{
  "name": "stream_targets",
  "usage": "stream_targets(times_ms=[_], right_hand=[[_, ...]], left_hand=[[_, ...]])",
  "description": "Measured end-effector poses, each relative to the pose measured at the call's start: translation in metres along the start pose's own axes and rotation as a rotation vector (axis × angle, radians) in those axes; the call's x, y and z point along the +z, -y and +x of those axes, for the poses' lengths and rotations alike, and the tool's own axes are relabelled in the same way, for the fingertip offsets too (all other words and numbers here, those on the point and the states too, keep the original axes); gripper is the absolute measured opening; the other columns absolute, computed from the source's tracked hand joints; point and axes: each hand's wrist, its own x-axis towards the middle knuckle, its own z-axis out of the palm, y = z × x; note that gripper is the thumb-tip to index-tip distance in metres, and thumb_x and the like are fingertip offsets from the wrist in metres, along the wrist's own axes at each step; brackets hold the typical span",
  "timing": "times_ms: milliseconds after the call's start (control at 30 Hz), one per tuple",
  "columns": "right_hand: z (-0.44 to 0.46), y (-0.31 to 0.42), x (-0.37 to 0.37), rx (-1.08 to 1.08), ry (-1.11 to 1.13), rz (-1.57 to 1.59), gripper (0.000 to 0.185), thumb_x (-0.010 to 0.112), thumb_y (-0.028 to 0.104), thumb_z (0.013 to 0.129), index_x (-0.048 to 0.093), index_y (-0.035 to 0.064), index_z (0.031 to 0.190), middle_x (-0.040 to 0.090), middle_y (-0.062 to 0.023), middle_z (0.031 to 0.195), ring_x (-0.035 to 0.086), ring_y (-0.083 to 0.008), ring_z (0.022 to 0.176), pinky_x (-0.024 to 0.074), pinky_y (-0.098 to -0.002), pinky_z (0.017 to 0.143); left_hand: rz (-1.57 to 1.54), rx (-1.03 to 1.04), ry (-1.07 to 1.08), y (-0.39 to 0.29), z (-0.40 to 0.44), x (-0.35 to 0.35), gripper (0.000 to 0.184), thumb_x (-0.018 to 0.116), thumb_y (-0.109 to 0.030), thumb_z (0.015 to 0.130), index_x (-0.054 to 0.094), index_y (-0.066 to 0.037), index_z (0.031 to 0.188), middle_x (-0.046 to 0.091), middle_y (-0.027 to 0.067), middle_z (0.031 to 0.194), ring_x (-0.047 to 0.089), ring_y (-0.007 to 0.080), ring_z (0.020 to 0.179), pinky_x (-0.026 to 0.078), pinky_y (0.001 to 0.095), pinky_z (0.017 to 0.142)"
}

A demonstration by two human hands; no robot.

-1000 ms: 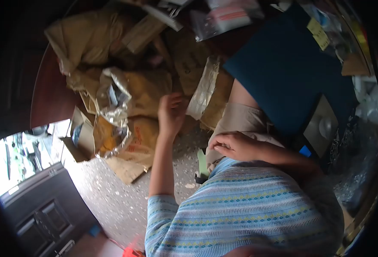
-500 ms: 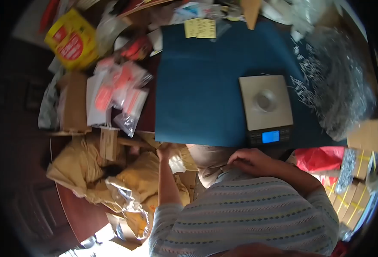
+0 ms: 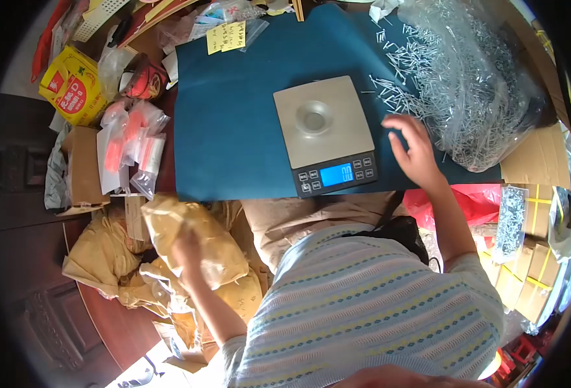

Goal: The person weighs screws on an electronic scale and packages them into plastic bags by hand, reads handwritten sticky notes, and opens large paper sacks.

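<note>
My left hand (image 3: 187, 249) is over the crumpled brown paper bags (image 3: 214, 258) at the lower left; it is smeared by motion and its fingers cannot be made out. Above the blue mat (image 3: 221, 129), my right hand (image 3: 413, 147) hangs with fingers apart and nothing between them, just right of a digital scale (image 3: 356, 129). The scale's lit display reads 0.0, and a small round dish (image 3: 313, 119) sits on its plate. Beyond my right hand, loose metal screws or nails (image 3: 398, 97) spill from a large clear plastic bag (image 3: 473, 103).
Pink-and-white packets in clear bags (image 3: 130, 142) lie left of the mat, near a yellow bag (image 3: 74, 87) and a cardboard box (image 3: 85, 165). Yellow notes (image 3: 227, 37) are at the mat's far edge. Taped cartons (image 3: 532, 284) and a red plastic bag (image 3: 486, 202) are at the right.
The view has swung right toward the mat and scale. My right hand has risen from my lap to beside the scale, opening its fingers. My left hand has stayed by the paper bags.
</note>
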Motion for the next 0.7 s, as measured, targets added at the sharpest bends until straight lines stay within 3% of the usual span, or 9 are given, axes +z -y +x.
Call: stream_targets(times_ms=[33,67,100,200,267,367,533,633,700], right_hand=[[0.000,-0.015,-0.002,-0.007,-0.027,-0.070,0.024,0.055,0.005,0.081,0.056,0.0062,0.105,0.057,-0.0124,0.105,0.053,-0.0305,0.102,0.0402,-0.0375,0.086],[0.000,-0.027,-0.002,0.000,-0.053,-0.155,0.027,0.056,0.007,0.082,0.055,0.0068,0.109,0.055,-0.0127,0.110,0.051,-0.0303,0.105,0.0383,-0.0385,0.088],[-0.001,-0.037,0.000,0.009,-0.076,-0.238,0.031,0.056,0.009,0.082,0.053,0.0074,0.112,0.053,-0.0130,0.114,0.048,-0.0300,0.109,0.0365,-0.0394,0.090],[-0.013,-0.058,0.010,0.006,-0.082,-0.390,0.038,0.056,0.014,0.082,0.049,0.0086,0.120,0.047,-0.0129,0.123,0.043,-0.0289,0.118,0.0299,-0.0424,0.096],[-0.017,-0.069,0.020,0.002,-0.061,-0.409,0.039,0.055,0.017,0.083,0.048,0.0084,0.120,0.046,-0.0113,0.127,0.040,-0.0272,0.122,0.0245,-0.0447,0.100],[-0.015,-0.067,0.022,-0.035,-0.055,-0.427,0.038,0.055,0.017,0.083,0.049,0.0084,0.120,0.048,-0.0096,0.125,0.042,-0.0267,0.121,0.0256,-0.0449,0.099],[-0.014,-0.065,0.024,-0.021,-0.061,-0.434,0.036,0.054,0.017,0.084,0.050,0.0094,0.119,0.049,-0.0087,0.125,0.045,-0.0264,0.118,0.0274,-0.0446,0.098],[-0.013,-0.063,0.024,-0.031,-0.055,-0.441,0.035,0.056,0.015,0.083,0.051,0.0087,0.117,0.051,-0.0091,0.123,0.046,-0.0272,0.116,0.0287,-0.0429,0.097],[-0.012,-0.061,0.025,-0.018,-0.035,-0.452,0.034,0.056,0.014,0.083,0.052,0.0077,0.116,0.052,-0.0095,0.122,0.047,-0.0276,0.115,0.0287,-0.0418,0.097]], left_hand=[[0.034,-0.107,0.155,-0.034,-0.005,0.011,0.033,0.050,-0.015,0.086,0.056,-0.004,0.116,0.064,0.0173,0.101,0.063,0.0326,0.079,0.051,0.0399,0.071],[0.121,0.175,0.126,-0.010,-0.016,0.073,0.037,0.049,-0.020,0.086,0.053,-0.006,0.120,0.062,0.0176,0.105,0.063,0.0341,0.079,0.051,0.0433,0.071],[-0.028,0.022,0.373,-0.058,-0.014,0.068,0.040,0.047,-0.022,0.086,0.050,-0.009,0.123,0.059,0.0185,0.110,0.062,0.0359,0.084,0.050,0.0451,0.074],[-0.132,-0.118,0.562,-0.083,-0.021,0.144,0.038,0.044,-0.019,0.087,0.046,-0.011,0.124,0.060,0.0231,0.103,0.059,0.0401,0.090,0.048,0.0488,0.074],[-0.168,-0.125,0.568,-0.091,-0.021,0.162,0.041,0.046,-0.021,0.085,0.044,-0.012,0.125,0.060,0.0244,0.102,0.058,0.0413,0.093,0.047,0.0498,0.076],[-0.212,-0.007,0.470,-0.092,-0.018,0.147,0.052,0.056,-0.032,0.079,0.042,-0.015,0.126,0.060,0.0241,0.103,0.057,0.0406,0.097,0.046,0.0490,0.081],[-0.235,-0.026,0.588,-0.078,-0.026,0.177,0.059,0.060,-0.034,0.077,0.041,-0.017,0.130,0.056,0.0228,0.113,0.055,0.0394,0.102,0.046,0.0476,0.083],[-0.471,-0.104,0.688,-0.053,-0.041,0.229,0.050,0.059,-0.030,0.078,0.047,-0.014,0.125,0.056,0.0220,0.113,0.055,0.0395,0.102,0.046,0.0464,0.083],[-0.728,-0.099,0.613,-0.039,-0.057,0.261,0.037,0.058,-0.022,0.081,0.055,-0.008,0.115,0.058,0.0197,0.111,0.056,0.0383,0.100,0.045,0.0438,0.085]])
